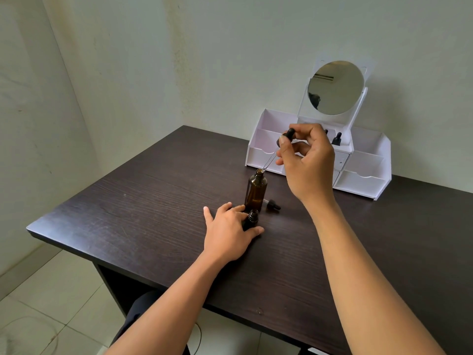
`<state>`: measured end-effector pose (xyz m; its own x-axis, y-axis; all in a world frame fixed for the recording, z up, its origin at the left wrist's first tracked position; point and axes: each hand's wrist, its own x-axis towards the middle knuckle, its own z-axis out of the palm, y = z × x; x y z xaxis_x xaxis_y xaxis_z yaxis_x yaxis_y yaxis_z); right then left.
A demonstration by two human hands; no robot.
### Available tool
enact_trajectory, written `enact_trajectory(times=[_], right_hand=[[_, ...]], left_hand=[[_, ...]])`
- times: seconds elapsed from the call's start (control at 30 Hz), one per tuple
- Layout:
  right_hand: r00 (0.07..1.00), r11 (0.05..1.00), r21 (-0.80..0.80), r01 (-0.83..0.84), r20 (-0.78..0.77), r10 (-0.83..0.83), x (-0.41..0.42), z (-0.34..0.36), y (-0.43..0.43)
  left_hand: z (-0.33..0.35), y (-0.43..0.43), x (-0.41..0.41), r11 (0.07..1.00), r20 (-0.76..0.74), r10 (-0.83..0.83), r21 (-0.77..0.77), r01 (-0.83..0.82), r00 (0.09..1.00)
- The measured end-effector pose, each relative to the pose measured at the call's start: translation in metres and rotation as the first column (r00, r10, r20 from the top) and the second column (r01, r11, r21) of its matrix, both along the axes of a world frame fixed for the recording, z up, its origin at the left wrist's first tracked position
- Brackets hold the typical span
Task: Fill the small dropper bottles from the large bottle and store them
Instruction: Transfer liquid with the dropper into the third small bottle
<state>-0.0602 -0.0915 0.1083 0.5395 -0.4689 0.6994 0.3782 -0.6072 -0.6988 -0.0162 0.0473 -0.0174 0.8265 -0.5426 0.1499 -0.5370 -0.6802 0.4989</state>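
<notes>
Left hand (230, 226) is lying low on the table (153, 201), bracing the open small dropper bottle (252, 219) between thumb and forefinger. Just beyond it, the uncapped large bottle (256, 190) is standing upright, a loose dropper cap (273, 205) lying just right. Right hand (307, 160) is hovering above, pinching a dropper (286, 137) and slanting its tip into the large bottle's mouth. Behind it, the white organizer (363, 175) is holding a capped bottle (336, 139), partly hidden.
</notes>
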Motion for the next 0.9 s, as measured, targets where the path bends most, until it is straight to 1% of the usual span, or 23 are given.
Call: enact_trajectory(times=[0.2,0.3,0.4,0.5,0.57,0.67,0.8,0.9], right_hand=[[1.0,0.999,-0.051,-0.014,-0.012,0.014,0.01,0.0,-0.004],[0.999,0.999,-0.049,-0.022,-0.044,0.02,0.014,0.0,-0.007],[0.993,0.997,-0.069,-0.036,-0.118,0.028,0.019,-0.002,-0.009],[0.968,0.996,-0.067,-0.067,-0.245,0.049,0.023,-0.005,-0.012],[0.95,0.989,-0.14,-0.042,-0.311,-0.004,0.026,-0.006,-0.015],[0.942,0.968,-0.253,0.004,-0.325,-0.089,0.029,-0.007,-0.016],[0.934,0.968,-0.25,-0.019,-0.349,-0.072,0.032,-0.007,-0.016],[0.926,0.962,-0.272,-0.015,-0.367,-0.089,0.033,-0.009,-0.016]], left_hand=[[0.0,0.0,0.001,1.0,0.003,-0.005,0.002,0.005,1.0],[0.0,0.0,0.001,1.0,0.002,-0.006,-0.007,0.006,1.0],[0.0,0.0,0.001,1.0,0.006,0.0,-0.005,0.0,1.0],[-0.001,-0.001,0.001,1.0,0.008,0.002,0.012,-0.002,1.0],[-0.001,-0.001,0.001,1.0,0.008,0.002,0.006,-0.002,1.0],[0.0,0.0,0.0,1.0,0.01,-0.002,0.003,0.002,1.0],[0.0,0.0,0.0,1.0,0.008,0.001,0.001,-0.001,1.0],[0.0,-0.001,0.0,1.0,0.008,0.004,0.009,-0.004,1.0]])
